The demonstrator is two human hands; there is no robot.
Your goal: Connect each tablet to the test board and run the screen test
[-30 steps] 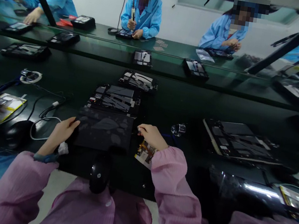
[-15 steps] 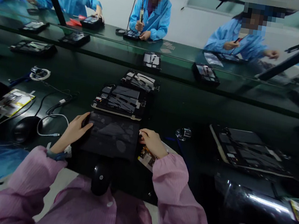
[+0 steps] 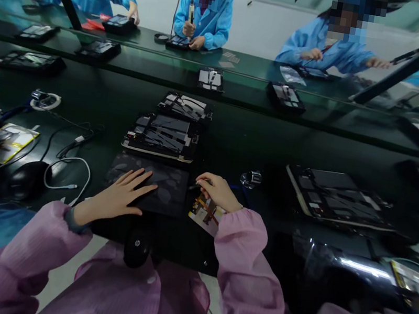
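Note:
A tablet with a dark, smudged screen lies flat at the near middle of the bench. My left hand rests palm down on its left half, fingers spread. Just off the tablet's right edge, my right hand is closed in a pinch; a small dark item shows at its fingertips, too small to name. Under that wrist sits a card with orange-brown flex parts, partly covered. Directly behind the tablet lies an opened tablet showing its inner parts, and another opened unit is farther back.
A black HP mouse is at the front edge. Cables and a white connector lie on the left beside another mouse. To the right are a metal roll-like item and another opened tablet. Co-workers in blue sit across the bench.
My left hand has left the tablet's left edge and now lies flat on its screen. The right hand has come slightly off the right edge, still pinched. The view has shifted a little.

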